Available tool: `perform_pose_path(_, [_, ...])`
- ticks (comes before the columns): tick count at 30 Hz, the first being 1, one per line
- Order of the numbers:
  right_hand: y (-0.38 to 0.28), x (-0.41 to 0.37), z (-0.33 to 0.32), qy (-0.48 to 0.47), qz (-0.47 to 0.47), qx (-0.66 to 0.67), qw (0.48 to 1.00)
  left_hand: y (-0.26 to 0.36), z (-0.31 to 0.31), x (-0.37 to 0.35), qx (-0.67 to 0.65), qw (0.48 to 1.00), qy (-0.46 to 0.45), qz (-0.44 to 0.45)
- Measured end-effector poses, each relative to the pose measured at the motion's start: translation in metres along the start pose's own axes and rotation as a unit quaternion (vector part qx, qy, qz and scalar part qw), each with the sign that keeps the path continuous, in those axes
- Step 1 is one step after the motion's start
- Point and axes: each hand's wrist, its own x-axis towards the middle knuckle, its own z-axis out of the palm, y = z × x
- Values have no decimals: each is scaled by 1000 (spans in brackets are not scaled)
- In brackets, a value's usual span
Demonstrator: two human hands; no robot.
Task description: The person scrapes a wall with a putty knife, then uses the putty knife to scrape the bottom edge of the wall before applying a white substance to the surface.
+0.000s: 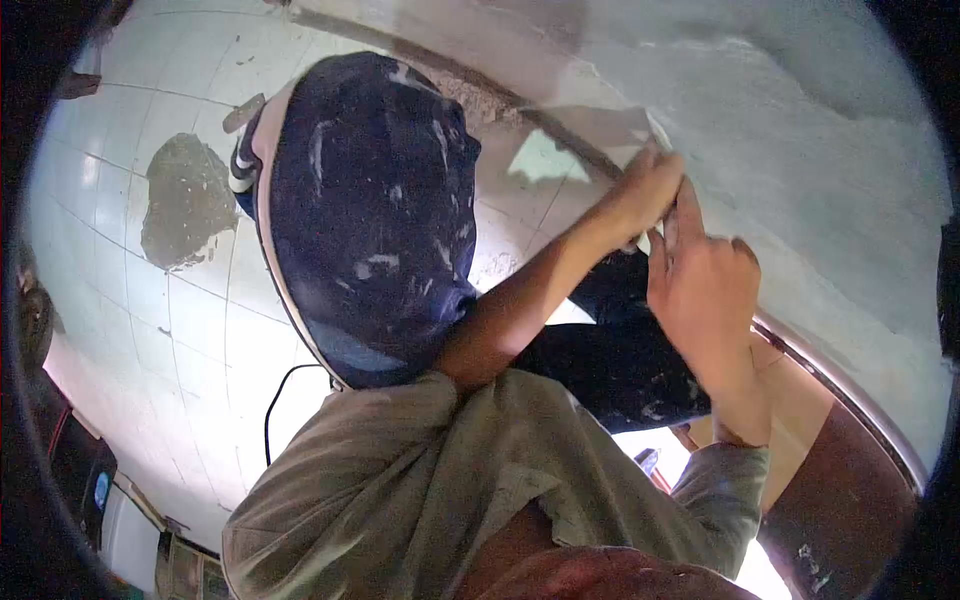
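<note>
My left hand (648, 192) is closed around the edge of a flat grey blade (600, 125), thin and roughly triangular, beside a grey smeared wall surface (790, 170). Its handle, if it has one, is hidden by the fingers. Just below, my right hand (705, 285) meets the left one, index finger stretched up to it and thumb bent inward. A small pale piece shows between the two hands; what the right fingers pinch is too covered to name.
My bent leg in dark trousers (370, 220) has whitish smears. Pale tiles (110, 210) with a grey patch (185, 200) lie to the left. A metal edge strip (850, 395) borders a brown panel (845, 500) at lower right. A black cord (273, 410) runs beside my sleeve.
</note>
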Motion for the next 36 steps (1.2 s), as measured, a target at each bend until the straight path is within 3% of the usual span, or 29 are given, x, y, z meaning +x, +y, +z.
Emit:
perform_pose_path(1, [3,-2,1,13,1,-7,1000,-1,1,0,-4,998,-40,37])
perform_pose_path(2, [4,-6,4,20,4,-11,1000,-7,2,2,3,997,-18,73])
perform_pose_path(5, [12,-5,22,32,1,-23,999,-25,2,12,-62,997,32,-16])
perform_pose_path(6, [11,-9,22,19,14,-42,999,-23,0,12,2,1000,26,10])
perform_pose_path(9, [4,-26,7,52,22,-30,998,-23,15,5,-8,1000,6,25])
perform_pose_path(10, [11,-21,9,43,23,-39,998,-25,19,4,2,996,46,71])
perform_pose_path(11, [16,-21,14,34,30,-35,998,-31,18,-3,4,997,42,60])
perform_pose_path(13, [26,-15,26,-7,29,-28,999,-15,9,-3,-20,998,10,-53])
perform_pose_path(15, [20,-25,24,-9,50,-35,998,-41,7,16,23,998,-30,-41])
perform_pose_path(17, [14,-32,19,118,-5,-23,993,-56,10,26,15,998,15,53])
perform_pose_path(18, [24,-20,23,35,30,-29,999,-55,4,23,22,999,12,47])
perform_pose_path(21, [63,3,75,-55,10,-30,998,-33,-9,23,206,973,1,-104])
perform_pose_path(22, [54,-6,80,-48,0,-54,997,-107,-30,69,273,956,-107,-28])
perform_pose_path(23, [36,-11,80,-40,-16,-79,996,-118,-26,80,274,955,-110,-18])
perform_pose_path(25, [23,-12,67,-66,7,-35,997,-114,-19,66,97,987,114,64])
perform_pose_path(26, [23,-10,63,-61,14,-21,998,-106,-34,64,310,938,110,107])
perform_pose_path(27, [23,-9,59,-56,21,-7,998,-81,-35,51,317,937,111,101])
perform_pose_path(29, [29,-14,42,-32,-8,42,999,-36,-32,36,78,991,93,-58])
perform_pose_path(31, [25,-25,18,-16,-14,45,999,-43,-50,45,99,986,122,-49])
perform_pose_path(34, [27,-36,-13,-45,-25,85,995,-30,-63,41,20,990,133,-49])
perform_pose_path(36, [24,-39,-32,-51,-23,84,995,-23,-67,42,-11,984,176,36])
